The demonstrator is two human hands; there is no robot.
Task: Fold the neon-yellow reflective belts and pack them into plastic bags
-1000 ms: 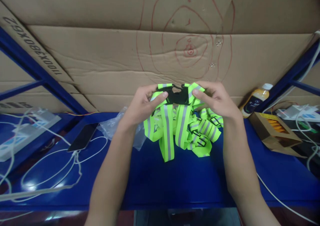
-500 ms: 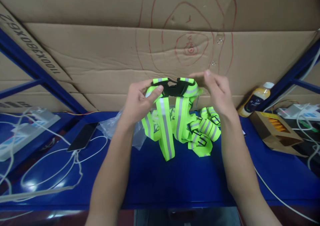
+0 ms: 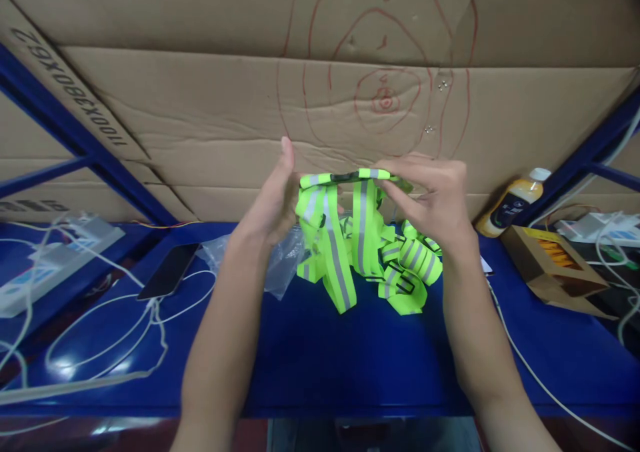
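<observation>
A fluorescent yellow-green reflective strap (image 3: 363, 229) with a grey stripe hangs in loops between my hands. Its black plastic buckle (image 3: 345, 177) is seen edge-on at the top. My right hand (image 3: 433, 192) pinches the strap's upper right end between thumb and fingers. At the left end is my left hand (image 3: 275, 202), thumb raised off the strap, its fingers behind and under it, partly hidden. More bundled reflective straps (image 3: 413, 265) with black slider buckles lie on the blue shelf (image 3: 350, 365) behind and to the right.
Clear plastic bags (image 3: 285, 265) lie beside my left forearm. Further left are a phone (image 3: 169, 272), white cables and a power strip (image 3: 55, 265). To the right stand a juice bottle (image 3: 515, 202) and an open cardboard box (image 3: 555, 265). Cardboard (image 3: 200, 105) with red target rings backs the shelf.
The buckle has tipped from its broad face to edge-on. My left thumb has lifted off the buckle, while my right thumb has come down onto the strap's right end.
</observation>
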